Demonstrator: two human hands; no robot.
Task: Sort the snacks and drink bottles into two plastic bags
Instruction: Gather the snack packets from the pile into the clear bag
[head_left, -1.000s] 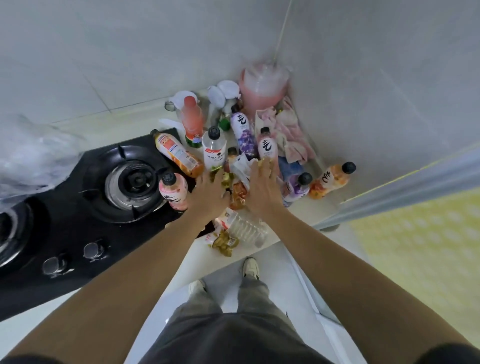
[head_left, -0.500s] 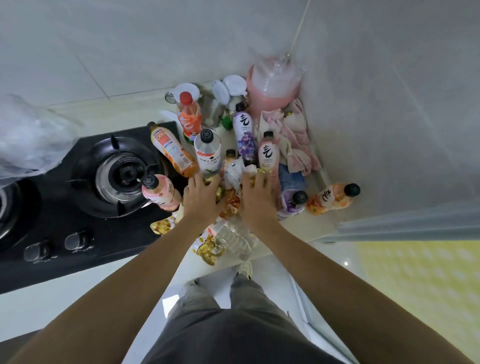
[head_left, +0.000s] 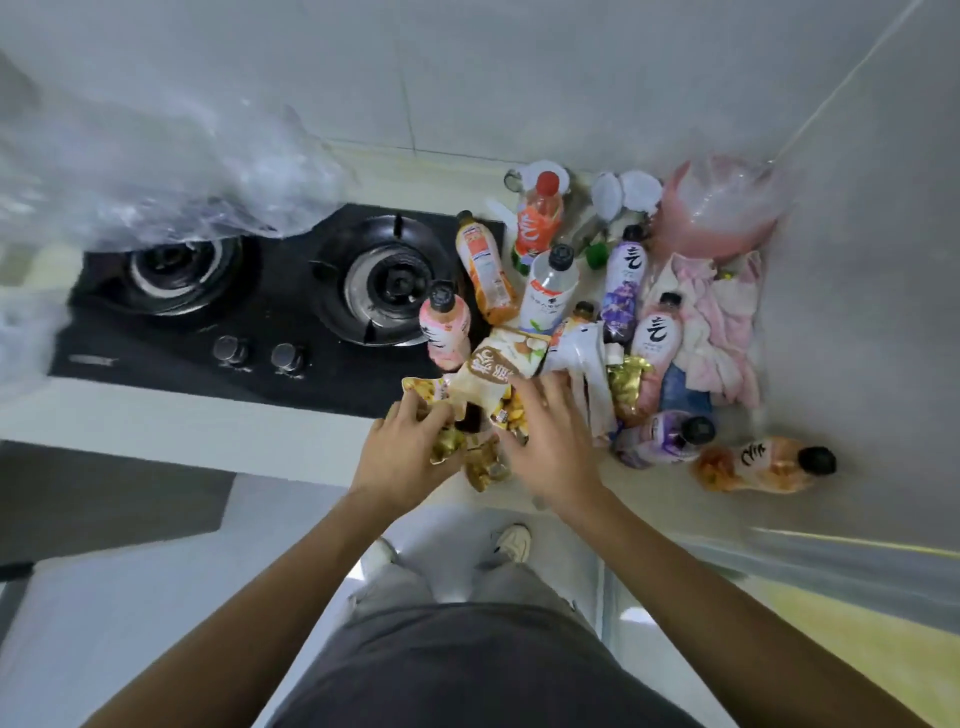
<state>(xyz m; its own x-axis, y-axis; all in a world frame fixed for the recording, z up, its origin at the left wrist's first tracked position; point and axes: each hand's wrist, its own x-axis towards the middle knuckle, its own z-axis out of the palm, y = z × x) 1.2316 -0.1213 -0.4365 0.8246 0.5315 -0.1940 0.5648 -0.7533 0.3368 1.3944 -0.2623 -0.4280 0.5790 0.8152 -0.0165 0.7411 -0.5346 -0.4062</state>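
Both hands are observed over a heap of snack packets at the near edge of the table (head_left: 291, 415). The left hand (head_left: 400, 457) is curled round gold-foil snack packets (head_left: 449, 447), which are gripped between fingers and thumb. The right hand (head_left: 550, 441) is laid flat, fingers straight and spread, pressing on the heap just right of the left hand; nothing is gripped by it. A beige and brown snack pouch (head_left: 493, 369) is seen lying directly beyond the fingertips of both hands, tilted over the other packets. A white crumpled wrapper (head_left: 582, 358) is noted beyond and right of the right hand.

The drink bottles are grouped beyond and right of the hands. A pink bottle (head_left: 445, 325) stands just beyond the left hand at the edge of the gas hob (head_left: 249, 322). An orange bottle (head_left: 485, 270) lies tilted behind it. A purple bottle (head_left: 662, 439) and a peach bottle (head_left: 758, 462) lie on their sides right of the right hand. A clear plastic bag (head_left: 156, 176) is seen well to the left, beyond the left hand, over the hob. A pink cloth (head_left: 722, 322) is bunched far right.
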